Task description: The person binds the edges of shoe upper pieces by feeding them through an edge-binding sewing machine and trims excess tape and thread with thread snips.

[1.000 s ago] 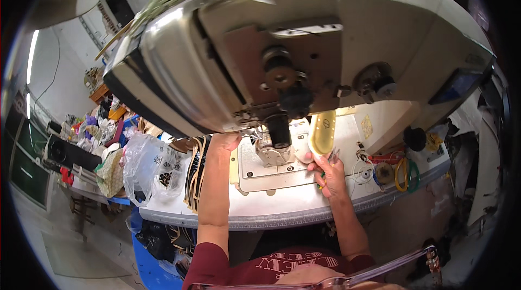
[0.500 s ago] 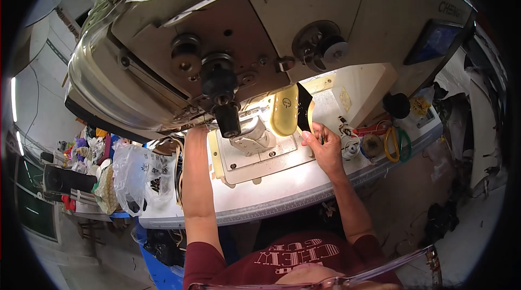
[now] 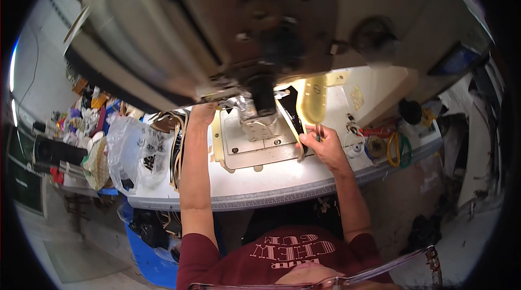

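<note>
A sewing machine (image 3: 304, 29) fills the upper part of the head view, its head blurred. My right hand (image 3: 327, 148) is closed, pinching the near end of a glossy black piece with a pale edge (image 3: 293, 117). That piece runs over the metal bed plate (image 3: 244, 157) toward the needle area. A thin metal tool, too small to name, shows among the right fingers. My left hand (image 3: 203, 112) reaches in at the left of the bed plate; its fingers are hidden under the machine head. A translucent yellow guard (image 3: 313, 103) hangs beside the black piece.
Clear plastic bags (image 3: 135, 149) and curved strips (image 3: 178, 151) lie on the white table (image 3: 255, 186) at left, before a colourful heap (image 3: 81, 122). At right are a white cord (image 3: 354, 146), a yellow ring (image 3: 393, 150) and a green ring (image 3: 406, 149). A blue container (image 3: 144, 260) stands below.
The view has shifted, and the machine head appears farther right and blurred. The black piece has moved left over the bed plate, from right of the yellow guard to left of it. My right hand still pinches it.
</note>
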`<state>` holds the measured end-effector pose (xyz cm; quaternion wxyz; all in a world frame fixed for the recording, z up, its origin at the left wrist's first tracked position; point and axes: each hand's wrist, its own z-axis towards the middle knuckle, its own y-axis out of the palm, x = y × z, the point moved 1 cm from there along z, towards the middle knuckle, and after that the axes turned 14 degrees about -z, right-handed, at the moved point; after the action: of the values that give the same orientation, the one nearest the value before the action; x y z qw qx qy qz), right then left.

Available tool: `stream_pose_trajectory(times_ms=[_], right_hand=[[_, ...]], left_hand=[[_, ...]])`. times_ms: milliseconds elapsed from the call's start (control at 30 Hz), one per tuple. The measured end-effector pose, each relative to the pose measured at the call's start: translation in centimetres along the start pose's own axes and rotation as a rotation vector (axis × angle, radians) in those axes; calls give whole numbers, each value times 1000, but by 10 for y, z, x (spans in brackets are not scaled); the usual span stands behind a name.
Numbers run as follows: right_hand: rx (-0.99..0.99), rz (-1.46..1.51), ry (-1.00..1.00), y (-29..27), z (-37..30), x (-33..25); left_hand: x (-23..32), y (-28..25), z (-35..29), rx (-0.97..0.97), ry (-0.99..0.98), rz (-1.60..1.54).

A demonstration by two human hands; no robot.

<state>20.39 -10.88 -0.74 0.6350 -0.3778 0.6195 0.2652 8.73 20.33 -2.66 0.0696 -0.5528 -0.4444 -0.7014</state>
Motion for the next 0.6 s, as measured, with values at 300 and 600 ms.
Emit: stream_pose_trajectory(times_ms=[300, 600], right_hand=[[-16, -422, -58, -8, 52, 28], [81, -1151, -295, -12, 173, 6]], left_hand=[[3, -8, -43, 108, -45, 515], [19, -31, -12, 214, 317, 9]])
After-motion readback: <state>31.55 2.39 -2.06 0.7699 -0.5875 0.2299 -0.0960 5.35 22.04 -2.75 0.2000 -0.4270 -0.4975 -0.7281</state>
